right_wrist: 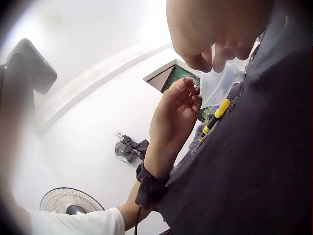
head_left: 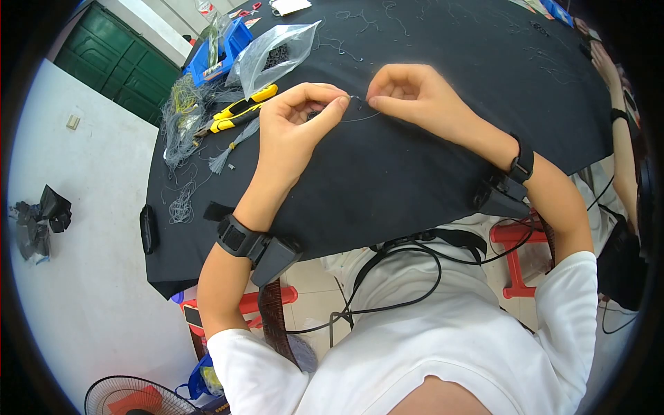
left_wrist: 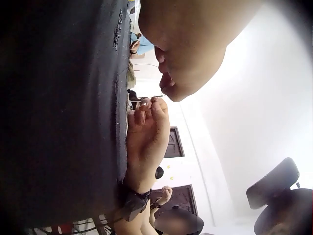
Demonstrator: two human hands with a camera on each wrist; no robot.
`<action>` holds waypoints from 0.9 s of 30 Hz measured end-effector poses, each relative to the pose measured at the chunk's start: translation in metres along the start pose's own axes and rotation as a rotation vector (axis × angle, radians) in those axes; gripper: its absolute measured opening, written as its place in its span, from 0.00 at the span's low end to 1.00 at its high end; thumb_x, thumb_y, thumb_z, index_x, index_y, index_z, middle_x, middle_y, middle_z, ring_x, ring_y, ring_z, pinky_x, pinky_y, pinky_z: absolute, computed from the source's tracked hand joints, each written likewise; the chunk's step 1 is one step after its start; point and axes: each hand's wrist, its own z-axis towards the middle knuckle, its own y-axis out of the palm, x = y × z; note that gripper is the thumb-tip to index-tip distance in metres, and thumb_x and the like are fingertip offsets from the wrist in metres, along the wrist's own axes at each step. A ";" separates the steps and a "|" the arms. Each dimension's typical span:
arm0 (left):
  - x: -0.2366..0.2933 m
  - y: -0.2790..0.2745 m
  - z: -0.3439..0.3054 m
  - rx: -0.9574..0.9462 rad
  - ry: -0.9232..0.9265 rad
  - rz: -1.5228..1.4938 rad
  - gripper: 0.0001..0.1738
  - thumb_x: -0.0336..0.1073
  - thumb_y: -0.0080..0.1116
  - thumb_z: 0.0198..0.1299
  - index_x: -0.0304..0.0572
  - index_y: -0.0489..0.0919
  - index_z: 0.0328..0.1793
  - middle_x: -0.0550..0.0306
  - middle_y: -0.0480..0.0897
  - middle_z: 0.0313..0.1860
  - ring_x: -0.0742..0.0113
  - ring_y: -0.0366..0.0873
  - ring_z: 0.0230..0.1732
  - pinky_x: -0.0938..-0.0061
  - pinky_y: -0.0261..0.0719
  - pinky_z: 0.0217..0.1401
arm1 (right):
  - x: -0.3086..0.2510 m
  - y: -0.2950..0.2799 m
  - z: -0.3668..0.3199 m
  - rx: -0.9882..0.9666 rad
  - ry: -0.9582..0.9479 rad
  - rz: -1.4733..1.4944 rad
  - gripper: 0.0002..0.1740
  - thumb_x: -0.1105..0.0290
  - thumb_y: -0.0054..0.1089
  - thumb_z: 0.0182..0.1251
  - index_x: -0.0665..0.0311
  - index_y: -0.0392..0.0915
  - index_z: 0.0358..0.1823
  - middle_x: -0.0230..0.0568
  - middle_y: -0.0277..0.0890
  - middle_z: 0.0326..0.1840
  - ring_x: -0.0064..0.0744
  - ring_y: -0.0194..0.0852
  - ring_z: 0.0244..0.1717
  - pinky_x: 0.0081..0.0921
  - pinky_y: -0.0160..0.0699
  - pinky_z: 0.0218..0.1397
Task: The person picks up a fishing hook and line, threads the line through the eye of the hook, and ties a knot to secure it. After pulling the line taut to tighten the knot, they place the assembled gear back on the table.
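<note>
My left hand (head_left: 294, 121) is raised over the black-covered table, thumb and forefinger pinching a thin grey line (head_left: 360, 119). A small dark piece (head_left: 359, 102) shows on the line just past those fingertips, too small to name. Facing it from the right, my right hand (head_left: 418, 93) pinches the line between thumb and forefinger, its other fingers curled. The line bows slightly in the short gap between the hands. In the left wrist view the right hand (left_wrist: 149, 132) is below the nearer left hand (left_wrist: 190, 44). Inside the left palm something dark is partly hidden.
Yellow-and-black pliers (head_left: 242, 111) lie left of my left hand, beside bundles of grey line (head_left: 183, 124). Behind them are a clear plastic bag (head_left: 294, 48) of small dark pieces and a blue basket (head_left: 238, 38). Another person's arm (head_left: 622, 152) shows at the right edge.
</note>
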 end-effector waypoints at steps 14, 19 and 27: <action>-0.008 -0.001 0.005 0.046 0.127 0.182 0.05 0.27 0.62 0.52 0.34 0.82 0.35 0.59 0.82 0.35 0.77 0.75 0.37 0.82 0.70 0.44 | -0.016 0.004 -0.007 0.003 -0.133 -0.101 0.05 0.70 0.61 0.55 0.63 0.75 0.28 0.20 0.51 0.16 0.11 0.46 0.19 0.16 0.47 0.23; -0.006 -0.004 0.004 0.008 0.166 0.289 0.05 0.25 0.61 0.54 0.31 0.81 0.37 0.57 0.81 0.38 0.75 0.75 0.40 0.80 0.72 0.47 | -0.017 0.004 -0.008 0.050 -0.250 -0.169 0.02 0.74 0.61 0.53 0.62 0.77 0.29 0.21 0.56 0.17 0.11 0.48 0.20 0.15 0.45 0.23; -0.007 -0.002 0.003 -0.013 0.214 0.376 0.05 0.24 0.61 0.53 0.31 0.81 0.36 0.57 0.81 0.38 0.74 0.76 0.40 0.79 0.72 0.48 | -0.019 0.005 -0.009 0.089 -0.319 -0.189 0.04 0.72 0.61 0.54 0.63 0.77 0.30 0.24 0.57 0.18 0.13 0.52 0.22 0.15 0.54 0.26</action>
